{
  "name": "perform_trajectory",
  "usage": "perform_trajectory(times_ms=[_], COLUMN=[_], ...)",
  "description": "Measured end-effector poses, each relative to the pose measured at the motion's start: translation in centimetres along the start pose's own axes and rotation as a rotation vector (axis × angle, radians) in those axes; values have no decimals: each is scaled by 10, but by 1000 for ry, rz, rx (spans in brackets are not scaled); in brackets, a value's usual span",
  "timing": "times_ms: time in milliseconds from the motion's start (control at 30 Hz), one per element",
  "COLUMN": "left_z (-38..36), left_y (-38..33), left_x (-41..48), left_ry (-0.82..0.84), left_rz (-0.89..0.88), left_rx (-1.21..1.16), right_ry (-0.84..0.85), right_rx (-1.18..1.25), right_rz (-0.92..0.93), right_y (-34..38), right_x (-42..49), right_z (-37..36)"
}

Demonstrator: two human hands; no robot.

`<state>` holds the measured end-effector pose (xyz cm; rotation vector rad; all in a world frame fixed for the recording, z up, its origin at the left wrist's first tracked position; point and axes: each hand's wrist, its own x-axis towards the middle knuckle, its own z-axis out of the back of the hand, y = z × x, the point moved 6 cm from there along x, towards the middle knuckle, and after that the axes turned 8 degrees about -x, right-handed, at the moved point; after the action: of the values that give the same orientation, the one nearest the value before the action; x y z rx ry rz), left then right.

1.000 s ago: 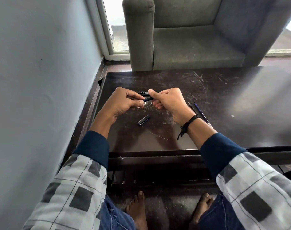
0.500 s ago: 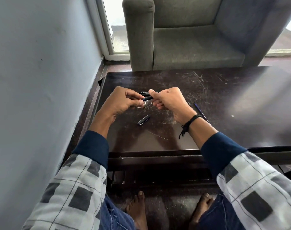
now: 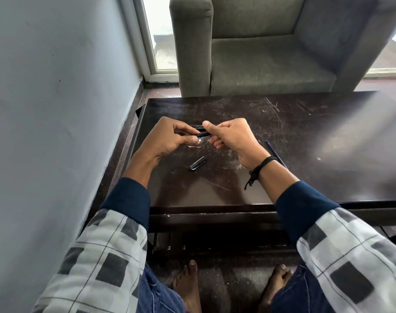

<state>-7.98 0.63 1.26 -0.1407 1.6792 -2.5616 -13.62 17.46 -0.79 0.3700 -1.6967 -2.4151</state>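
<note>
Both hands meet over the dark scratched table (image 3: pixel 283 177). My right hand (image 3: pixel 232 137) grips a dark pen barrel (image 3: pixel 203 134) in its curled fingers, thumb on top. My left hand (image 3: pixel 170 137) pinches the barrel's left end with thumb and fingertips. A pen cap (image 3: pixel 197 163) with a metal clip lies on the table just below the hands. A second black pen (image 3: pixel 197 126) lies behind the hands, mostly hidden. A thin blue refill (image 3: pixel 276 152) lies to the right of my right wrist.
A grey armchair (image 3: pixel 260 53) stands behind the table's far edge. A grey wall (image 3: pixel 57 109) runs close along the left. My bare feet (image 3: pixel 190 288) rest on the floor under the table's near edge. A small pale speck (image 3: pixel 318 159) lies on the right.
The hands have stayed together on the pen barrel, with only a slight shift of the fingers. The cap and refill lie where they were.
</note>
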Motion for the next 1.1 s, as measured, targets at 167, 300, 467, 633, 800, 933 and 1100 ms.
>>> perform_trajectory(times_ms=[167, 300, 467, 633, 800, 933, 1100], left_z=[0, -2, 1, 1, 5, 2, 3], left_y=[4, 3, 3, 3, 6, 5, 5], left_x=[1, 1, 3, 3, 3, 3, 3], left_ry=[-4, 10, 14, 17, -6, 12, 5], left_rz=[9, -1, -19, -24, 1, -9, -8], left_rx=[3, 15, 28, 32, 29, 31, 6], right_ry=[43, 32, 44, 40, 85, 57, 41], right_rx=[24, -41, -89, -71, 11, -28, -34], right_rz=[20, 0, -16, -21, 29, 17, -4], right_y=[0, 0, 0, 0, 0, 0, 2], right_x=[0, -2, -1, 0, 3, 1, 0], right_z=[-2, -3, -1, -2, -2, -3, -2])
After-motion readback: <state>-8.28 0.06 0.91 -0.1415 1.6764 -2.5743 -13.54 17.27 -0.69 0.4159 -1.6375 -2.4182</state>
